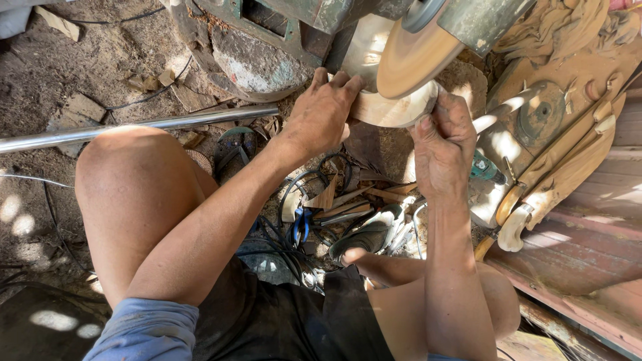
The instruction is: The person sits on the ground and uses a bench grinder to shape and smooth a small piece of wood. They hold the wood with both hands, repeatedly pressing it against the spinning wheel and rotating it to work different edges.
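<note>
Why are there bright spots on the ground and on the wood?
In the head view, sun falls in patches: dappled spots on the dirt floor, hard glare on the carved pieces at right. The sanding disc looks smooth, perhaps spinning. Both hands, left and right, look sharp.

Sanding machine (321,13) cut off by top edge, curved wood piece (391,110) partly hidden behind sanding disc (418,60) and fingers (338,83), carved wooden pieces (568,134) cropped at right

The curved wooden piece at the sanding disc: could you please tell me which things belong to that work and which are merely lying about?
In use:
- left hand
- right hand
- curved wooden piece
- sanding disc

Lying about:
- metal pipe
- carved wooden parts
- wood scraps
- cables
</note>
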